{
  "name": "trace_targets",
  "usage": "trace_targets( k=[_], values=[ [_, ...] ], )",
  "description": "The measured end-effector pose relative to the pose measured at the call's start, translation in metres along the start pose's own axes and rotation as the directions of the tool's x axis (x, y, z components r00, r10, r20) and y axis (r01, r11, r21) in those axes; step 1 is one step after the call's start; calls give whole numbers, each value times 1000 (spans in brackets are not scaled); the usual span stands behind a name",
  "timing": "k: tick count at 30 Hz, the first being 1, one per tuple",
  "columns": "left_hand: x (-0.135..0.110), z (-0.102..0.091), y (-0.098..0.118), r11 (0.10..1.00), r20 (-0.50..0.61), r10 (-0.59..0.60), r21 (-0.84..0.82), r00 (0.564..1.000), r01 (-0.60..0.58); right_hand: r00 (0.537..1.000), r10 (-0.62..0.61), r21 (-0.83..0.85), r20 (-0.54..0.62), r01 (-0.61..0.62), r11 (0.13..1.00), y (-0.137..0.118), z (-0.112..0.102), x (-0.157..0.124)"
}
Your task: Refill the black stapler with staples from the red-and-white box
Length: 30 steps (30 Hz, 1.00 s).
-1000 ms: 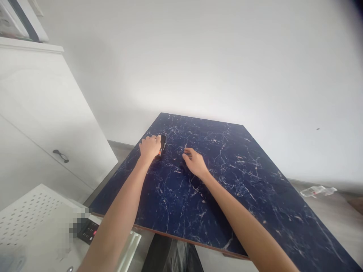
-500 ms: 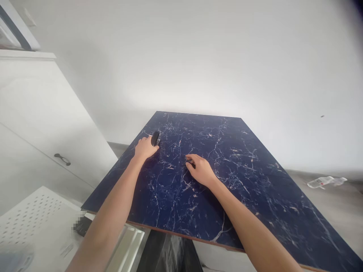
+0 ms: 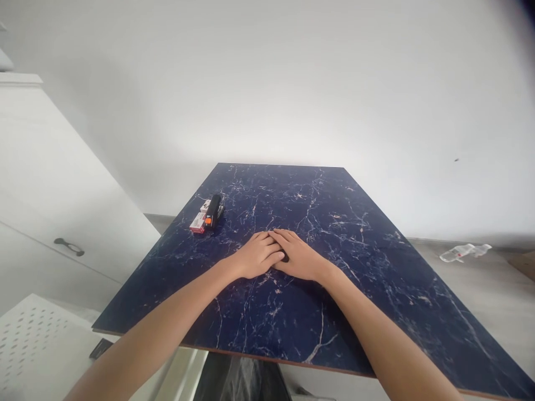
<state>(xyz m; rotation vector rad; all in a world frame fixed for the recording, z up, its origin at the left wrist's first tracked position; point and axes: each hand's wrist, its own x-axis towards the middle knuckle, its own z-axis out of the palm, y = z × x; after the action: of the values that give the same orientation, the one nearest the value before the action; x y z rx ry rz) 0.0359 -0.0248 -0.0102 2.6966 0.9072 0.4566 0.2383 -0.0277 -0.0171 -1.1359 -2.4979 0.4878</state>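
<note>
My left hand point(image 3: 257, 255) and my right hand point(image 3: 297, 256) lie palm-down at the middle of a dark blue marble-patterned tabletop point(image 3: 334, 211), their fingers meeting and overlapping. A small dark object point(image 3: 285, 257) shows between them, too hidden to identify. Farther left, a black stapler point(image 3: 215, 211) with an orange part stands apart from both hands. Beside it are a red-and-white box point(image 3: 197, 223) and a small white box point(image 3: 205, 205), which the stapler partly hides.
A white cabinet point(image 3: 62, 167) with a dark handle stands left of the table. A white perforated panel point(image 3: 29, 345) sits at lower left. A dark bag point(image 3: 238, 379) shows below the table's near edge, and a plastic bottle point(image 3: 462, 252) lies on the floor at right.
My left hand has let go of the stapler and moved right to meet my right hand. The boxes beside the stapler now show, and the view has shifted slightly.
</note>
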Motion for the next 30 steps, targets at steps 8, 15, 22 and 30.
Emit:
trace_targets(
  k=[8, 15, 22, 30],
  values=[
    [-27, -64, -78, 823, -513, -402, 161, 758, 545, 998, 55, -72, -33, -57, 996, -4, 3, 3],
    [-60, -67, -126, 532, -522, -684, 120, 509, 838, 996, 84, -99, -24, -86, 991, -9, 4, 3],
    [-57, -65, -126, 540, -468, -705, 133, 533, 831, 997, 64, -88, -54, -68, 994, -6, 8, 4],
    [-57, -67, -128, 545, -422, -738, 87, 527, 834, 996, 84, -93, -29, -86, 992, -8, 6, 3]
  ],
)
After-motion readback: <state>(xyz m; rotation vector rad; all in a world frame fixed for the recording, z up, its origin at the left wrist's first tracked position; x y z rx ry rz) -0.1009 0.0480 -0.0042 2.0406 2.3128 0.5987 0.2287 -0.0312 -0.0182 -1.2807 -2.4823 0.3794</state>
